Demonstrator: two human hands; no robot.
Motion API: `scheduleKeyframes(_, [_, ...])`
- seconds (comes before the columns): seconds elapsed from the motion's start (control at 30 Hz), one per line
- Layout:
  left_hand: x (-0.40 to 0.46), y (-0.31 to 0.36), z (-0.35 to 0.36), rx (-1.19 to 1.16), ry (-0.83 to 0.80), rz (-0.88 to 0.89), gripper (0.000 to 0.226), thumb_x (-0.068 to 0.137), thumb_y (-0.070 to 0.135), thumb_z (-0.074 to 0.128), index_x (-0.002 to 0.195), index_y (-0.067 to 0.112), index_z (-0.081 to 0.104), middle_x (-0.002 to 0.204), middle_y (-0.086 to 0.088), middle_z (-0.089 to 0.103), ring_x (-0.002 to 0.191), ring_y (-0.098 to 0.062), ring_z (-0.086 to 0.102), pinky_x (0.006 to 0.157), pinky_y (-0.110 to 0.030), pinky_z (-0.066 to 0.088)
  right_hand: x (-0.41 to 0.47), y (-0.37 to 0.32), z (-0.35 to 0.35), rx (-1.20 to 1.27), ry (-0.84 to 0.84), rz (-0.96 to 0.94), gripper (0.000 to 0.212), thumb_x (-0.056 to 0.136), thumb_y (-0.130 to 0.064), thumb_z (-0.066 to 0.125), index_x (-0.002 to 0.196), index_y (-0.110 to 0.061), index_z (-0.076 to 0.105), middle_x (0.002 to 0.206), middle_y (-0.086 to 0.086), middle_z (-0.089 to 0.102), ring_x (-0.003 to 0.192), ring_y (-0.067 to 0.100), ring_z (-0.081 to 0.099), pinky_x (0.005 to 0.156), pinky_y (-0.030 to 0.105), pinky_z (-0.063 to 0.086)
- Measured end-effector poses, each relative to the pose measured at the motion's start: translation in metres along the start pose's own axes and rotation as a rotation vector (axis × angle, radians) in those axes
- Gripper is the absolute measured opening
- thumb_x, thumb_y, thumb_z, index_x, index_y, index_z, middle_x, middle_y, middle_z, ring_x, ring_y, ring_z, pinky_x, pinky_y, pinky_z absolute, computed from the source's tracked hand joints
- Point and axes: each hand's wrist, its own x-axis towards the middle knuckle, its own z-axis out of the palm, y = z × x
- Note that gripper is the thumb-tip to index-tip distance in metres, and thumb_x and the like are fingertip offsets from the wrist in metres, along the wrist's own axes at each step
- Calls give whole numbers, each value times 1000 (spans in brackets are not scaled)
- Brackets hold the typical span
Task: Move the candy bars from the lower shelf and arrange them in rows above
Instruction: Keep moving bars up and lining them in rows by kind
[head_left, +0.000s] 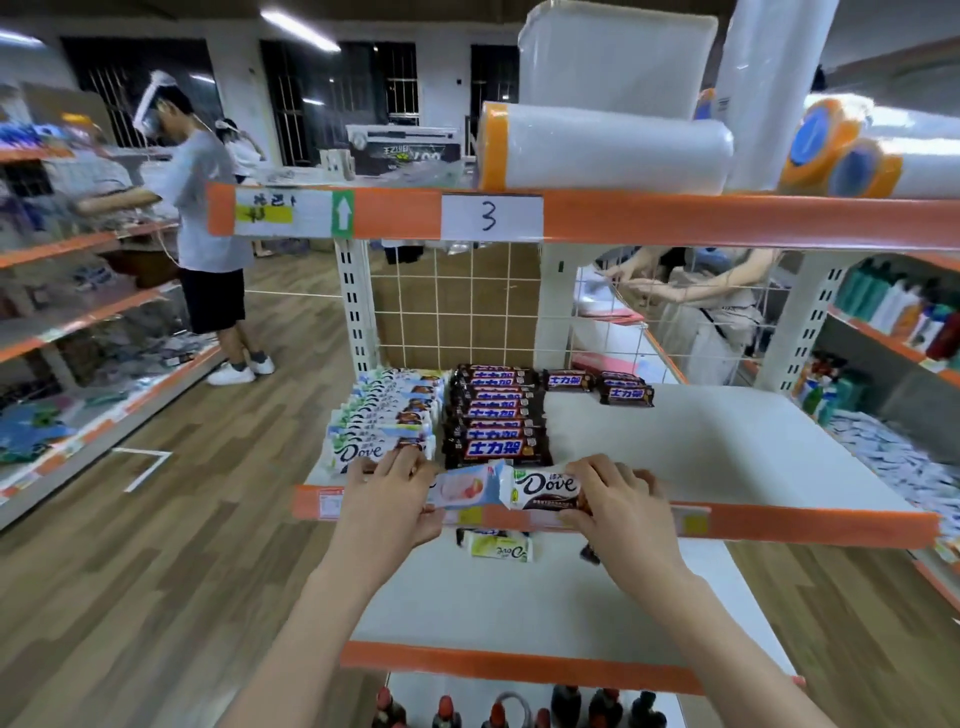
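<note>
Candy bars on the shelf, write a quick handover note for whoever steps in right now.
Left hand pinches a pale pink-and-white bar; right hand grips a Dove bar, both at the upper shelf's front edge.
Done: a Dove row and a dark bar row are built on the upper shelf, with a few loose dark bars at the back.
Left: place the two held bars, then move up the yellowish Dove bar and a dark one from the lower shelf.

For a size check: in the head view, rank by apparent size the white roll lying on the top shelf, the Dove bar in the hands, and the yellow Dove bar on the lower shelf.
1. White roll, largest though farthest.
2. Held Dove bar, nearest the camera, so flattered.
3. Yellow Dove bar, partly hidden by the shelf edge; true size against the held one is unsure.
</note>
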Motion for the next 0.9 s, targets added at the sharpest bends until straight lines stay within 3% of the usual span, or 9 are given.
scheduleKeyframes(0.4, [19,-95,27,3,39,24,50,42,33,85,88,25,67,86,3,62,74,-18,64,64,-38,46,65,-61,57,0,56,-62,55,47,-45,90,92,-21,69,88,-5,65,73,17,66,69,40,53])
scheduleKeyframes(0.9, [26,-118,58,-104,-20,0,47,49,46,86,90,32,66,89,11,63,82,-16,63,69,-35,44,86,-90,75,59,7,-56,48,64,-42,82,104,-23,64,103,-8,64,89,14,66,80,40,50])
